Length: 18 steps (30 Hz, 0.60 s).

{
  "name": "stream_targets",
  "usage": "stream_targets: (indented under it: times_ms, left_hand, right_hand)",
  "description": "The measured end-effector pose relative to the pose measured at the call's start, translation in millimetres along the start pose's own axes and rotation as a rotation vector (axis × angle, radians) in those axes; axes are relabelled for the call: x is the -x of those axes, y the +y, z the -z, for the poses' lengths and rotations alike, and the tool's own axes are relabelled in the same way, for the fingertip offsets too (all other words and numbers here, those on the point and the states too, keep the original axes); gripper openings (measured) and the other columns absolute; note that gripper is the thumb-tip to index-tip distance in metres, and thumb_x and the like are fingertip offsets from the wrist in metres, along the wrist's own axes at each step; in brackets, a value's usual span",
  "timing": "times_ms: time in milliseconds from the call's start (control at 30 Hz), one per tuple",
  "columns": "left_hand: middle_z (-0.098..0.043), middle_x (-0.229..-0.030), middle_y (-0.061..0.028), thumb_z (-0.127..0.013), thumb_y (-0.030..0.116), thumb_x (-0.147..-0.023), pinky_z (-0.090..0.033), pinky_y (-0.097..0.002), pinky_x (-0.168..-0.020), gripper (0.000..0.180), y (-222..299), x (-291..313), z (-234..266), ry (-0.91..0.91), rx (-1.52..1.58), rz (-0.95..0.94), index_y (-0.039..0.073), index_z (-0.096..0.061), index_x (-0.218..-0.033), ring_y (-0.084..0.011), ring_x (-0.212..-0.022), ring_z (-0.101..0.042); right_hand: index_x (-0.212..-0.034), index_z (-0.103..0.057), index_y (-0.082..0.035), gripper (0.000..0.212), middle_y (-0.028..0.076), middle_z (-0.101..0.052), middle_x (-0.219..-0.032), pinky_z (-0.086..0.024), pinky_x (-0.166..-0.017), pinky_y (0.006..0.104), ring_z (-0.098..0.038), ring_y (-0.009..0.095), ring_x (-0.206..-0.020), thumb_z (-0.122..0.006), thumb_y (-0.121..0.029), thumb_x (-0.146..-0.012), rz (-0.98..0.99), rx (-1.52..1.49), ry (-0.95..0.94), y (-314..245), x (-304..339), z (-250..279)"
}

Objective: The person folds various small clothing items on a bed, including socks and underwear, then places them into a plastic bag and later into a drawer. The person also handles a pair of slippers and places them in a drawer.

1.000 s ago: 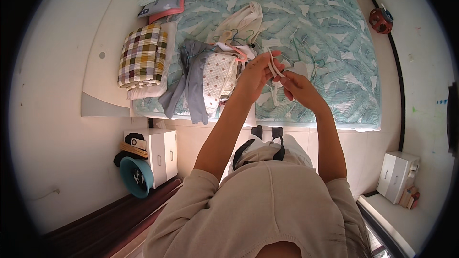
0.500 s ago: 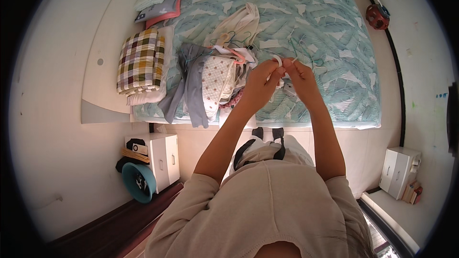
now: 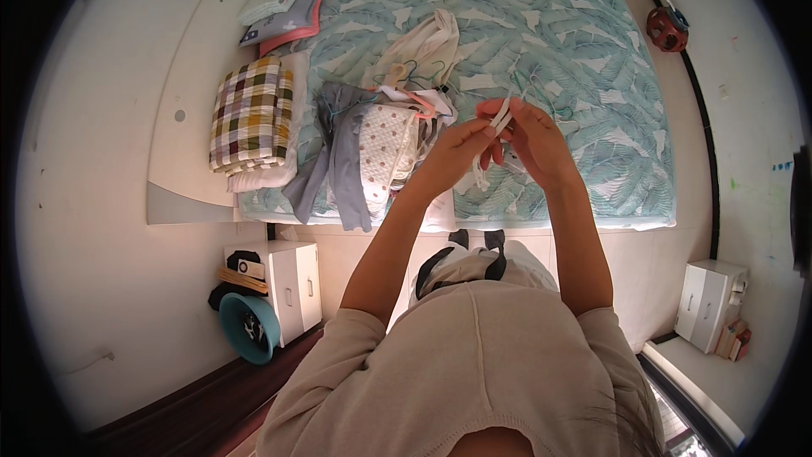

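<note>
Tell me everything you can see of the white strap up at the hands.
The white strap is narrow and looks like soft, flexible fabric. Two strands run close together on a slant between the left hand and the right hand, whose fingers grip it. It is over the bed. More pale material hangs below the fingers, but whether it joins the strap is unclear. Its ends can't be made out.

Just one head cam here, fisheye, looking down over the wearer's shirt (image 3: 457, 355) toward the bed (image 3: 584, 17). Left hand (image 3: 461, 145) and right hand (image 3: 541, 142) are fairly near, above the bed; walls (image 3: 101, 178) curve beside it.
</note>
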<state>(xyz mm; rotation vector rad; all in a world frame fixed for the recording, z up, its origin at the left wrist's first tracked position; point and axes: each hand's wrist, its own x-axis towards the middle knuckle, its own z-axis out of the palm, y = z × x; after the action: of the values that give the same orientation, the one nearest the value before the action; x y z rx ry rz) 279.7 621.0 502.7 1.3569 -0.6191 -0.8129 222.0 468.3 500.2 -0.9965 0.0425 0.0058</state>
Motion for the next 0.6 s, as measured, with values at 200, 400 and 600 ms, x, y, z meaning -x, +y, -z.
stream_targets:
  times_ms: [200, 400, 600]
  left_hand:
    - [-0.048, -0.073, 0.0006, -0.04, 0.022, -0.096, -0.033, -0.0208, -0.062, 0.024, -12, -1, 6, -0.095, -0.09, 0.098, 0.002, -0.055, -0.093, -0.0081, -0.066, -0.043]
    - [-0.053, -0.076, -0.0012, -0.042, 0.025, -0.096, -0.039, -0.0238, -0.072, 0.025, -33, 6, 37, -0.056, -0.094, 0.152, 0.005, -0.053, -0.085, -0.0117, -0.07, -0.048]
    - [-0.055, -0.086, -0.0023, -0.046, 0.027, -0.094, -0.044, -0.0318, -0.078, 0.023, 14, -16, 19, 0.081, 0.5, 0.041, 0.006, -0.056, -0.095, -0.0142, -0.082, -0.053]
  right_hand:
    - [-0.087, -0.051, -0.006, 0.023, 0.006, -0.055, -0.073, -0.047, -0.07, 0.0335, -0.057, 0.02, -0.071, -0.036, -0.021, -0.096, 0.247, -0.227, 0.103, -13, -16, 16]
    - [-0.084, -0.049, -0.004, 0.025, 0.007, -0.052, -0.075, -0.049, -0.076, 0.0376, -0.057, 0.024, -0.078, -0.035, -0.021, -0.097, 0.451, -0.366, 0.159, -68, -22, 91]
    - [-0.118, -0.045, 0.0, 0.051, 0.018, -0.053, -0.118, -0.046, -0.09, 0.0373, -0.055, 0.029, -0.106, -0.041, -0.045, -0.093, -0.158, -0.121, 0.344, 26, -38, 100]
